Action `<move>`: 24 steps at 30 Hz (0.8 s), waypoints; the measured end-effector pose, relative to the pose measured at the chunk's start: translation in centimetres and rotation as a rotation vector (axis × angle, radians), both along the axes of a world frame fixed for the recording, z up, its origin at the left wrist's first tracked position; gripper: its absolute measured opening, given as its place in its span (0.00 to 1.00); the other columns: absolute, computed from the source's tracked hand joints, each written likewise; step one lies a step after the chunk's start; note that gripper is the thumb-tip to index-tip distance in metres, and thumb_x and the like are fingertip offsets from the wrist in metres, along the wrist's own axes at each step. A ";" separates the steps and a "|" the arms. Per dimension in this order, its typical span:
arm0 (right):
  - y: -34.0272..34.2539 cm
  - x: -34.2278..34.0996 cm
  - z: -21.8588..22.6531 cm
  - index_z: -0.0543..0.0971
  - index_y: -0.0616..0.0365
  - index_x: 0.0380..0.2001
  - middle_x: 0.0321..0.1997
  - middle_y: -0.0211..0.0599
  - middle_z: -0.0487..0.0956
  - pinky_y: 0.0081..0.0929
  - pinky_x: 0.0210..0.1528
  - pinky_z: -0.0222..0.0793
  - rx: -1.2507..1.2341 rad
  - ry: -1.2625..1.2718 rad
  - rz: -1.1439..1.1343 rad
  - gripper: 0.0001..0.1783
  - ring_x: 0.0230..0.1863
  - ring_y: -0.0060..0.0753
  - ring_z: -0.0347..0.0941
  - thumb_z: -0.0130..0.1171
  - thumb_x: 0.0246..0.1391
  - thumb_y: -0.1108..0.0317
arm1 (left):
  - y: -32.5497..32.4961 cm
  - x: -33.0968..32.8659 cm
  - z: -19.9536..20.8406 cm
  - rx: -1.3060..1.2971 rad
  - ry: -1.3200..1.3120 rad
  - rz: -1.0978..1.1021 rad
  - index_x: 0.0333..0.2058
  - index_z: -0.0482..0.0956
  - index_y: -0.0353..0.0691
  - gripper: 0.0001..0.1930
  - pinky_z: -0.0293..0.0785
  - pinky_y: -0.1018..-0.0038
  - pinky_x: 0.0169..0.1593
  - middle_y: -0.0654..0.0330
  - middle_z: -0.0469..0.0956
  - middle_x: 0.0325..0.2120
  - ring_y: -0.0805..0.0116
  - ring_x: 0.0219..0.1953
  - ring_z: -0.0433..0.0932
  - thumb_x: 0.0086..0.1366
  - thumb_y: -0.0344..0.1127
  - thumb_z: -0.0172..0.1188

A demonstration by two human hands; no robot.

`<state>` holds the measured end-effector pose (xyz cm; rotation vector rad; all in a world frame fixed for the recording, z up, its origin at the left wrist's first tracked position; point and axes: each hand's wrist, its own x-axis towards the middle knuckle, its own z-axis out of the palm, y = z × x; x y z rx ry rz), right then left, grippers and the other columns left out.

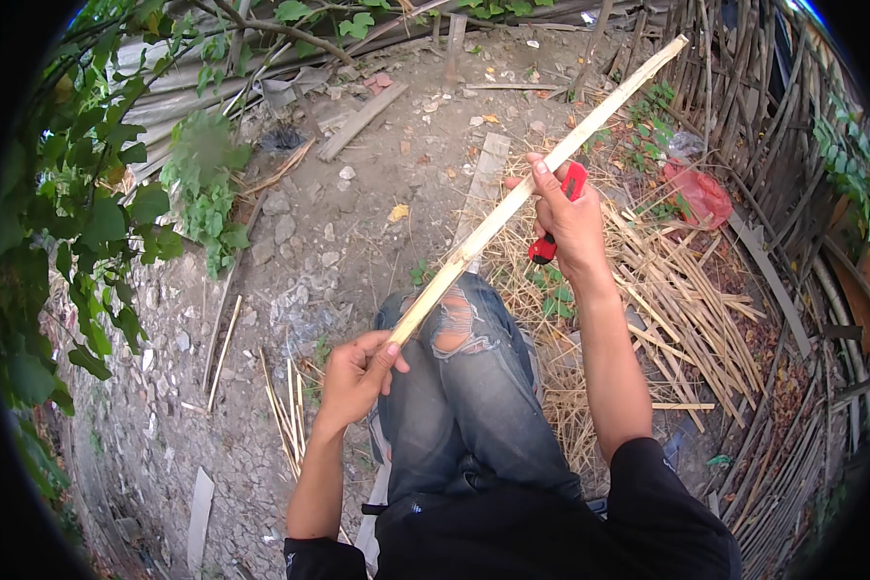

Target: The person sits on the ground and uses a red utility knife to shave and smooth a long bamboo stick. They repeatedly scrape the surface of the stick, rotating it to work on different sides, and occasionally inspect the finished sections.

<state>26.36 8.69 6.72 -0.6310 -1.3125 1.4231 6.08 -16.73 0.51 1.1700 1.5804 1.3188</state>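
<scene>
A long pale wooden strip [493,220] slants across my lap, its far end up at the right. My left hand [358,377] grips the near end, thumb on top. Further up the strip, my right hand [567,215] is closed with its thumb laid along the wood. That same hand also holds a red and black utility knife [572,184] against the palm; whether its blade is out I cannot tell. Below the strip are my knees in torn blue jeans [483,367].
Thin split sticks [686,319] lie heaped on straw and shavings at the right, with a few more sticks [285,411] at the left. A red plastic bag [698,195] lies by the woven stick fence [744,87]. Leafy branches [97,213] hang at the left. A grey board [362,121] rests on stony soil.
</scene>
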 end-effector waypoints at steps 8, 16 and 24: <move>-7.3 -3.1 -3.0 0.85 0.65 0.31 0.23 0.29 0.82 0.17 0.26 0.67 0.086 -0.301 0.361 0.13 0.25 0.12 0.72 0.72 0.56 0.64 | 3.0 3.2 0.3 0.104 -0.133 0.082 0.50 0.79 0.30 0.16 0.67 0.83 0.25 0.60 0.83 0.30 0.81 0.19 0.72 0.76 0.39 0.54; -7.3 -1.7 -0.6 0.86 0.63 0.31 0.23 0.29 0.83 0.19 0.27 0.69 0.096 -0.428 0.326 0.09 0.23 0.13 0.74 0.72 0.55 0.67 | 3.5 3.2 0.1 0.166 -0.121 0.148 0.50 0.79 0.29 0.17 0.77 0.79 0.32 0.53 0.85 0.34 0.72 0.28 0.83 0.75 0.39 0.56; -6.8 -0.4 -1.2 0.86 0.60 0.29 0.19 0.27 0.81 0.20 0.21 0.60 0.163 -0.506 0.273 0.10 0.19 0.12 0.67 0.72 0.54 0.64 | 4.0 3.6 0.0 0.140 -0.082 0.147 0.50 0.80 0.29 0.16 0.79 0.79 0.34 0.52 0.86 0.35 0.69 0.30 0.86 0.74 0.38 0.58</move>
